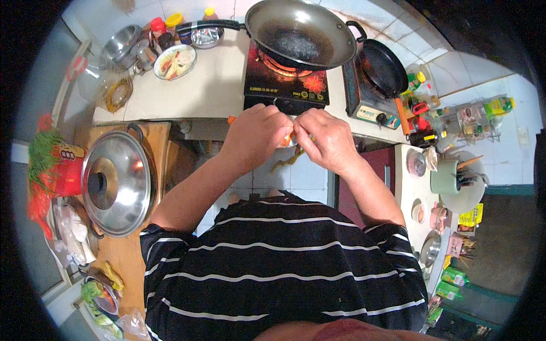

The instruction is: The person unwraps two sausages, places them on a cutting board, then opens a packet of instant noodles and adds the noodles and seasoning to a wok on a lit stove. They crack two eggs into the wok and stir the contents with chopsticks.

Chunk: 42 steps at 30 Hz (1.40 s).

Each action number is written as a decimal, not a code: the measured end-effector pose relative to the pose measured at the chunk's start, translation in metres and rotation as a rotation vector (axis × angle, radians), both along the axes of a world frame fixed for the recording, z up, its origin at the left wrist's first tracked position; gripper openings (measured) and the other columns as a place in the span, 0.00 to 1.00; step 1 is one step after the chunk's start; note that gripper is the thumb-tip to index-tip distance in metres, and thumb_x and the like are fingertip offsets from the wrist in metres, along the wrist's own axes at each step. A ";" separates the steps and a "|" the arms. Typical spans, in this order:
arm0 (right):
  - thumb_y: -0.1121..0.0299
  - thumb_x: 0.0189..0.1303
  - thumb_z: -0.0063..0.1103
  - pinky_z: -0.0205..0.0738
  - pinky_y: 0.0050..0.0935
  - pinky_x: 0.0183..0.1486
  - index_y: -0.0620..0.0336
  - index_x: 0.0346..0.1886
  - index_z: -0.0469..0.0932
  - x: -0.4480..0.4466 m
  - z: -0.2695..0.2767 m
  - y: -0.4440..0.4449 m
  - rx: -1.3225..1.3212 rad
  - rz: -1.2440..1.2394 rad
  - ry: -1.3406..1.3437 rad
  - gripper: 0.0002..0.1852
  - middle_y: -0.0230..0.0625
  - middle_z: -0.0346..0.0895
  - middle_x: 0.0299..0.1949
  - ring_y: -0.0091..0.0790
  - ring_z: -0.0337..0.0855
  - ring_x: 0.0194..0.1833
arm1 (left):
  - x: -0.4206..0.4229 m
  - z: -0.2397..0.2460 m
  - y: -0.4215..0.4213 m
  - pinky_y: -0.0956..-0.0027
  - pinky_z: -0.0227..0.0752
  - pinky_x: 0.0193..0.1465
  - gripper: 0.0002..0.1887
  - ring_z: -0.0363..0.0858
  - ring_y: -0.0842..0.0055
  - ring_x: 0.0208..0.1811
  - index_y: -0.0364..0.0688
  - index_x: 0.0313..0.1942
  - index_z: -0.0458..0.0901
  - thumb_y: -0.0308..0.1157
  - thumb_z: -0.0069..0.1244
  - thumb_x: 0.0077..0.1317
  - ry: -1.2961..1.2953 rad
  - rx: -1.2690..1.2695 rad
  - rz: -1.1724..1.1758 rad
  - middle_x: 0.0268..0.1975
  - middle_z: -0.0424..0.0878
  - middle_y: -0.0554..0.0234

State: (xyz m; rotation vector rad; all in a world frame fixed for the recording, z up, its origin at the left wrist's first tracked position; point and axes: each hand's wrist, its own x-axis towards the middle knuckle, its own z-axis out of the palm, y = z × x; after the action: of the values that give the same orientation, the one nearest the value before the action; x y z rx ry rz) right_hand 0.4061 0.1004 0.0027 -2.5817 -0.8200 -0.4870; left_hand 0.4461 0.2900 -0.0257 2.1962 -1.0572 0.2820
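Observation:
My left hand and my right hand meet in front of the counter's edge, both closed around a small orange and white item whose kind I cannot tell. An orange tip pokes out beside my left hand. Just beyond the hands, a wok with some liquid in its bottom sits on a gas stove, and an orange glow shows under it. A plate of cut ingredients lies on the counter to the left of the stove.
A second burner at the right holds a black frying pan with an orange handle. On the left wooden table stands a lidded pan. Seasoning bottles line the back left, and a green utensil holder stands on the right counter.

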 end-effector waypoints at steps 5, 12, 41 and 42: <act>0.71 0.57 0.54 0.72 0.40 0.33 0.61 0.30 0.70 0.002 0.005 0.008 0.057 -0.040 0.014 0.05 0.41 0.69 0.27 0.46 0.75 0.33 | -0.004 0.003 -0.001 0.58 0.68 0.39 0.04 0.74 0.61 0.35 0.44 0.33 0.77 0.32 0.51 0.59 -0.156 0.008 0.039 0.31 0.74 0.60; 0.74 0.59 0.53 0.71 0.40 0.34 0.63 0.32 0.70 -0.003 0.008 0.007 0.087 -0.022 0.088 0.03 0.44 0.70 0.28 0.50 0.74 0.32 | -0.005 0.004 0.004 0.59 0.69 0.35 0.06 0.74 0.62 0.34 0.44 0.34 0.76 0.29 0.53 0.57 -0.232 -0.075 0.051 0.30 0.74 0.62; 0.76 0.59 0.56 0.70 0.31 0.46 0.64 0.38 0.75 0.020 0.000 0.014 0.684 0.095 0.074 0.04 0.40 0.78 0.36 0.36 0.78 0.39 | -0.017 -0.003 0.007 0.68 0.75 0.38 0.15 0.85 0.64 0.36 0.42 0.47 0.81 0.40 0.53 0.64 0.314 -0.284 0.197 0.37 0.84 0.52; 0.76 0.58 0.59 0.70 0.30 0.49 0.65 0.40 0.77 0.020 0.001 0.016 0.733 0.082 0.139 0.07 0.41 0.80 0.39 0.35 0.79 0.43 | -0.018 -0.003 0.008 0.68 0.75 0.38 0.15 0.85 0.64 0.36 0.42 0.47 0.80 0.40 0.52 0.64 0.302 -0.271 0.222 0.37 0.84 0.52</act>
State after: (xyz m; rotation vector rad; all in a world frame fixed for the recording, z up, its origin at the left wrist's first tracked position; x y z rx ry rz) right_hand 0.4266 0.1159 0.0034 -1.8743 -0.5566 -0.4661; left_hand 0.4284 0.2976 -0.0288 2.0299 -0.5755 0.1721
